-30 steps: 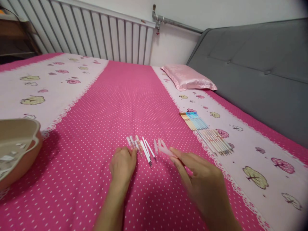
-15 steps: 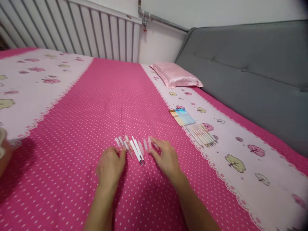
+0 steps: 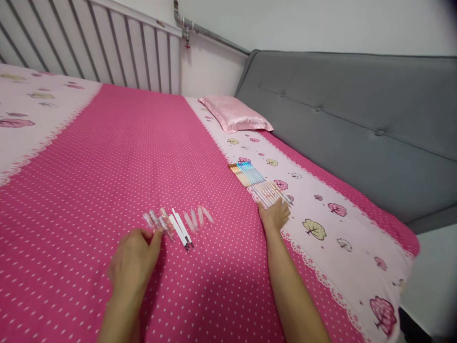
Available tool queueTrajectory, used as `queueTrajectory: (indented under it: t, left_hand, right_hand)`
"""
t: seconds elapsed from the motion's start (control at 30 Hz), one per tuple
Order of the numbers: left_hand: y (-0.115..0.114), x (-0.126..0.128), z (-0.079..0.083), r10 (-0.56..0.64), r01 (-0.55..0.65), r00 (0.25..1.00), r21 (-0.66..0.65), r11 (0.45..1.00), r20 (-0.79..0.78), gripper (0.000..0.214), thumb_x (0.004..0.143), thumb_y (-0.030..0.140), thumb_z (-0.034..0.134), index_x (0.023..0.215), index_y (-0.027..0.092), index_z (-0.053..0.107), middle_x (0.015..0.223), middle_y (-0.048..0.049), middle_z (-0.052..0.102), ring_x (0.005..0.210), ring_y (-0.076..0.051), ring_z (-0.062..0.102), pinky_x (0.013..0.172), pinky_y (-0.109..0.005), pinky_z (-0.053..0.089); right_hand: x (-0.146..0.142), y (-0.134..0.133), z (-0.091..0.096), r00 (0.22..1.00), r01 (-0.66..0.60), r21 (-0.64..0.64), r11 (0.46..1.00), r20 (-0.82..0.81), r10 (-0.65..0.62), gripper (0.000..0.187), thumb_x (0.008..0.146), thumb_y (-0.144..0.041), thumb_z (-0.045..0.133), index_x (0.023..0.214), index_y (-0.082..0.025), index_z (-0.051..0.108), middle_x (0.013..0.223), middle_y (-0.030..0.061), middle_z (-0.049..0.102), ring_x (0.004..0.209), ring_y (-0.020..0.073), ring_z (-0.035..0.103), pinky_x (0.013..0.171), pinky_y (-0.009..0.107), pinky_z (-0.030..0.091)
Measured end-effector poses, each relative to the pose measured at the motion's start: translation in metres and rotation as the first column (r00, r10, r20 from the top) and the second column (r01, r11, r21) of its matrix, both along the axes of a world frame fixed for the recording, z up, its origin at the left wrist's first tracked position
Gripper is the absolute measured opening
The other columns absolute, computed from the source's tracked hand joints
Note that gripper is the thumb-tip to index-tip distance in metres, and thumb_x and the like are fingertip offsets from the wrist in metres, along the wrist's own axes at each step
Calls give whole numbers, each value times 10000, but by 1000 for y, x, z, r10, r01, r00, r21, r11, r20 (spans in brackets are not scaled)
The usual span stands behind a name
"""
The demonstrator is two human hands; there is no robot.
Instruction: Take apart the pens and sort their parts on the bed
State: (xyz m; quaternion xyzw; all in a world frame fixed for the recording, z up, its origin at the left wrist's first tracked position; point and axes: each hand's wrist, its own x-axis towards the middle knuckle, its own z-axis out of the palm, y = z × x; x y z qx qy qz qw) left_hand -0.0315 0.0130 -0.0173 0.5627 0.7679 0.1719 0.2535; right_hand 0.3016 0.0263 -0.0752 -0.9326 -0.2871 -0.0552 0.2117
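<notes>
On the pink dotted bedcover lies a small spread of pen parts: white refills (image 3: 181, 230) with dark tips, clear barrels (image 3: 153, 219) to their left and pale pink translucent pieces (image 3: 197, 217) to their right. My left hand (image 3: 133, 259) rests at the left end, its thumb and index finger apart and close by the clear barrels. Further right, my right hand (image 3: 276, 214) reaches over the near end of a row of patterned pens (image 3: 269, 191), thumb and fingers apart; its fingertips are partly hidden. Blue pens (image 3: 252, 174) and tan pens (image 3: 240, 175) lie side by side just beyond.
A pink satin pillow (image 3: 235, 113) lies farther back against the grey padded headboard (image 3: 332, 105). Behind the bed stand a white radiator (image 3: 117, 50) and a pipe (image 3: 214, 35) on the wall. The bed's edge shows at the lower right.
My right hand has left the pink translucent pieces and moved right to the patterned pens. My left hand stays beside the clear barrels. The view has turned right.
</notes>
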Motion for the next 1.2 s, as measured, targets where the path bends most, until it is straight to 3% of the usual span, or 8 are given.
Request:
queueTrajectory:
  t: [0.5,0.73,0.83,0.9,0.97,1.03,1.1,1.2]
  left_hand:
    - [-1,-1,5,-73,64,987,-62,996,-147,450,807,593,356,739,189,542,778,-121,629,674,-268,579,549,-341,401]
    - [-1,-5,13,-11,9,997,-28,1000,-75,388,806,547,412,746,188,546,785,-113,645,680,-272,578,566,-358,419]
    - [-2,-3,17,-19,14,984,34,999,175,392,804,530,451,804,164,590,835,-109,667,755,-270,598,674,-391,458]
    - [-4,3,19,-37,15,881,51,999,471,447,770,563,510,873,145,630,877,-111,681,829,-264,616,770,-402,470]
    - [-9,11,22,-26,-17,649,49,999,760,522,695,577,615,981,142,644,948,-114,686,912,-247,624,836,-375,474]
    - [-14,18,23,-3,-40,340,18,999,940,611,637,602,663,1033,137,640,828,-93,692,798,-214,654,773,-337,515]
    - [-18,23,22,48,71,107,-55,996,993,603,655,583,661,1049,127,635,523,-7,594,488,-164,600,553,-306,535]
    - [-18,26,15,214,60,20,-215,975,977,433,741,447,642,997,97,640,381,59,470,237,-79,384,264,-195,365]
  right_hand:
    - [42,12,35,967,-192,-243,951,-214,141,439,792,-139,501,1215,-23,476,1208,261,513,1138,318,497,913,404,359]
    - [14,-4,73,823,-368,-66,928,-487,292,426,797,-236,533,1183,-57,499,1039,195,612,985,275,578,781,375,456]
    - [-24,-12,91,603,-516,145,844,-638,478,322,864,-283,467,1130,-124,555,883,80,636,756,150,606,648,259,491]
    - [-58,-14,99,374,-589,293,753,-727,576,264,863,-294,512,1073,-159,599,782,17,616,625,80,572,578,182,480]
    - [-96,-15,98,-239,-472,597,649,-795,557,235,859,-252,539,1046,-122,599,715,-3,584,546,46,538,508,137,457]
    - [-132,-14,89,-582,-381,678,629,-704,407,199,858,-255,556,984,-107,597,677,-5,594,503,48,550,459,128,464]
    - [-162,-14,75,-726,-390,699,600,-634,267,226,869,-299,552,971,-100,587,673,16,627,515,76,596,449,144,493]
    - [-185,-18,56,-771,-443,688,575,-620,148,322,859,-403,560,975,-104,581,697,44,656,570,117,653,454,165,520]
